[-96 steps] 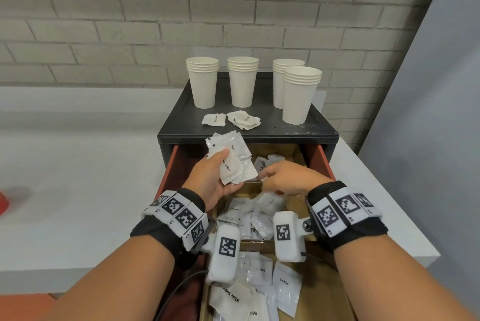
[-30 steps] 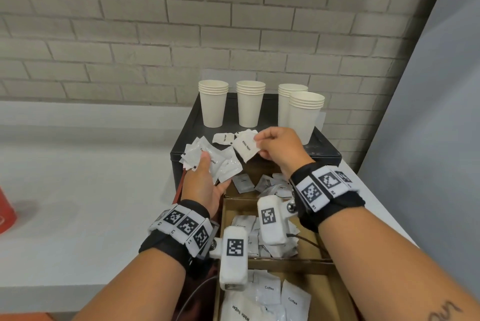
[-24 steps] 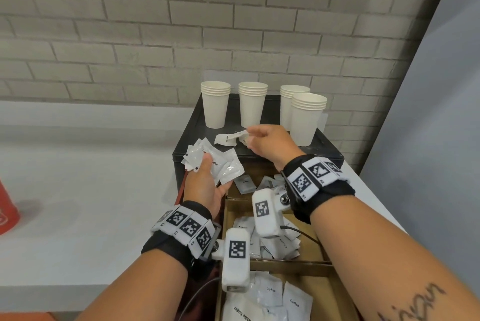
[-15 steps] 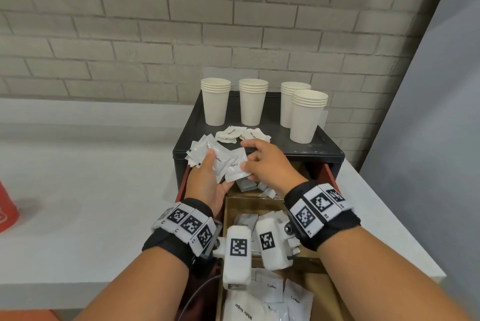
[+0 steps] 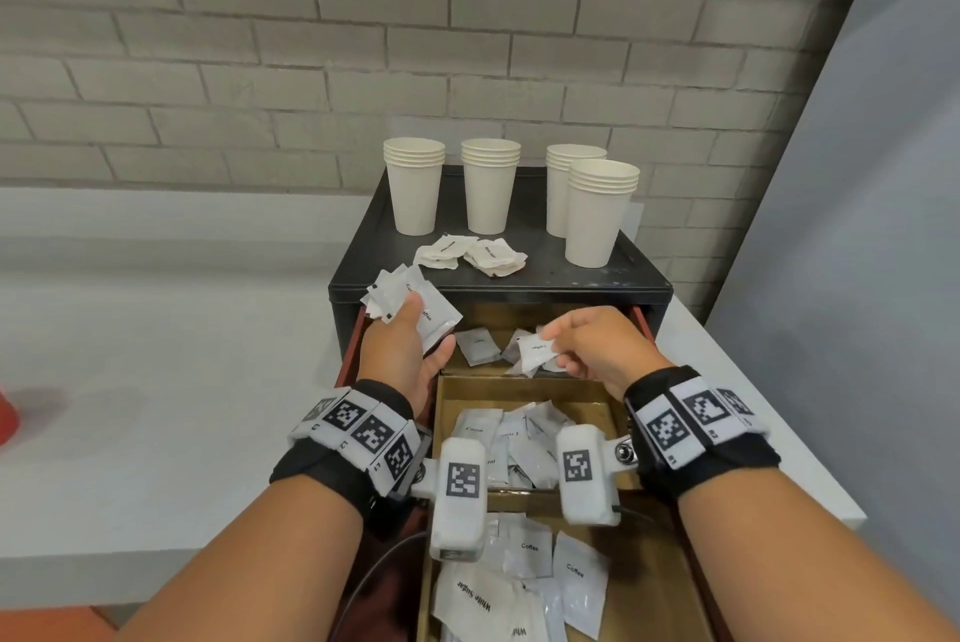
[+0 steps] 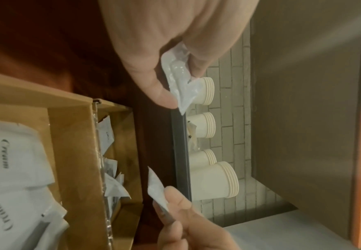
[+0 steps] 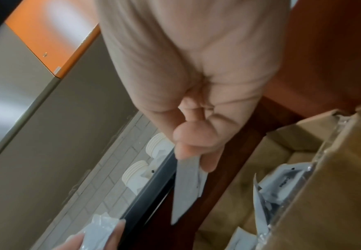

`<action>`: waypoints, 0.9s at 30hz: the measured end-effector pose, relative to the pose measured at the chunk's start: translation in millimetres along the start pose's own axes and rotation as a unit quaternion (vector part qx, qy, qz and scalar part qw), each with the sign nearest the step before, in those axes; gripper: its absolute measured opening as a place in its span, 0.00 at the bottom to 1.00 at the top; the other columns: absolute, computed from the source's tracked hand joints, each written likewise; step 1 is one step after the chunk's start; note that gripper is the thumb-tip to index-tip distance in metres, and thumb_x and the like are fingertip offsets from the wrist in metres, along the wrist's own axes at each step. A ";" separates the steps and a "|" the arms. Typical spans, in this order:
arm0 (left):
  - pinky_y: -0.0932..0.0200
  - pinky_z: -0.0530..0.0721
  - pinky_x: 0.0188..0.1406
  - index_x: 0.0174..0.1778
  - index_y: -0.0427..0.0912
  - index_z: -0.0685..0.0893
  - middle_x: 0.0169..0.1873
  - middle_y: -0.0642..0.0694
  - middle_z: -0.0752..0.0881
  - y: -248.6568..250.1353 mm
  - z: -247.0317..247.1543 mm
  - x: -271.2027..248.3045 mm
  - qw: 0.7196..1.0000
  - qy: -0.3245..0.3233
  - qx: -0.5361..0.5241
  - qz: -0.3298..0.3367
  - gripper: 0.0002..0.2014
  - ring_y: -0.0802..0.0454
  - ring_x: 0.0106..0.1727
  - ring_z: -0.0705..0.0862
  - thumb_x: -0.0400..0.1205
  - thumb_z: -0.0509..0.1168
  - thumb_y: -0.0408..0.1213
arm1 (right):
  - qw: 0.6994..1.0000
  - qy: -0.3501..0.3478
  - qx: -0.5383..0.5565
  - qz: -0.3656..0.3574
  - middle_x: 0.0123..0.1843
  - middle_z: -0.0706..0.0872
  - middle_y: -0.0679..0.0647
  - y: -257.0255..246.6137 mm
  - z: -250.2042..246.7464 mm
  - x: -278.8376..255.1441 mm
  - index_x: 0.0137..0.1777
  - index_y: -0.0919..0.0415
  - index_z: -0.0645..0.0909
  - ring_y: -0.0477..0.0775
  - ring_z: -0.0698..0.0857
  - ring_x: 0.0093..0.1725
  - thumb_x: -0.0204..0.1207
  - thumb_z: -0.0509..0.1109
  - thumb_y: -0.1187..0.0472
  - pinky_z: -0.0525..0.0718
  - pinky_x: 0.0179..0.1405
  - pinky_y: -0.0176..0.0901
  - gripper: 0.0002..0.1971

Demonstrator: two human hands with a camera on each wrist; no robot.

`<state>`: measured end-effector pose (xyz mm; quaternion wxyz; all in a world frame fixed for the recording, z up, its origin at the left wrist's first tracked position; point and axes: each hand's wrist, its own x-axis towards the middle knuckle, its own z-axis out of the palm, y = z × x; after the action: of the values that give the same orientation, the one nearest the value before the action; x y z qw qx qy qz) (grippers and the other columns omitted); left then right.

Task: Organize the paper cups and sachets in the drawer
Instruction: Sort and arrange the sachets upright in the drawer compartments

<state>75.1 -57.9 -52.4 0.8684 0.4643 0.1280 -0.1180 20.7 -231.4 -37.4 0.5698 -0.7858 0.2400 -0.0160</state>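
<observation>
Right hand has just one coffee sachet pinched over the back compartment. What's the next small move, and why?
Probably bring the right hand across and tuck its coffee sachet into the fan of sachets gripped by the left hand. That fan also shows a Coffee label, so the kinds seem to match, and loose sachets remain in the back compartment.

Office coffee corner, painted brick wall (image 5: 363, 44), white counter (image 5: 156, 381), stacked paper cups (image 5: 414, 184), sachet drawer (image 5: 524, 384)
</observation>
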 end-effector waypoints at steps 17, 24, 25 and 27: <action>0.44 0.84 0.54 0.56 0.42 0.82 0.56 0.37 0.87 -13.7 1.9 -8.2 0.972 -0.179 0.080 -0.129 0.14 0.42 0.57 0.86 0.85 0.58 0.47 | 0.984 -0.100 -0.004 -0.147 0.57 0.86 0.57 9.6 41.0 -10.4 0.66 0.52 0.77 0.54 0.87 0.53 0.75 0.73 0.64 0.88 0.44 0.40 0.20; 0.50 0.84 0.39 0.69 0.45 0.74 0.59 0.37 0.86 -14.6 0.1 -2.6 0.979 -0.130 0.120 -0.097 0.17 0.42 0.54 0.85 0.86 0.56 0.46 | 0.987 -0.073 0.003 -0.141 0.40 0.86 0.55 10.5 35.7 -5.1 0.65 0.62 0.79 0.44 0.82 0.33 0.76 0.69 0.72 0.82 0.31 0.28 0.18; 0.50 0.84 0.39 0.69 0.44 0.74 0.59 0.37 0.86 -14.4 0.3 -3.1 0.981 -0.125 0.113 -0.094 0.17 0.43 0.54 0.85 0.86 0.56 0.45 | 0.988 -0.067 0.006 -0.138 0.38 0.86 0.52 9.9 34.6 -4.1 0.64 0.61 0.79 0.43 0.82 0.34 0.76 0.70 0.71 0.82 0.33 0.29 0.17; 0.48 0.86 0.42 0.69 0.43 0.74 0.59 0.37 0.85 -13.6 0.9 -2.7 0.985 -0.118 0.089 -0.089 0.16 0.42 0.56 0.86 0.87 0.56 0.43 | 0.990 -0.060 0.010 -0.129 0.40 0.86 0.51 8.2 31.9 -3.1 0.63 0.59 0.80 0.43 0.83 0.35 0.77 0.69 0.70 0.83 0.35 0.30 0.16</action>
<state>68.2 -65.8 -61.6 0.8187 0.5094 0.0546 -0.2593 24.5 -203.7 -55.2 0.5840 -0.8041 0.1023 -0.0444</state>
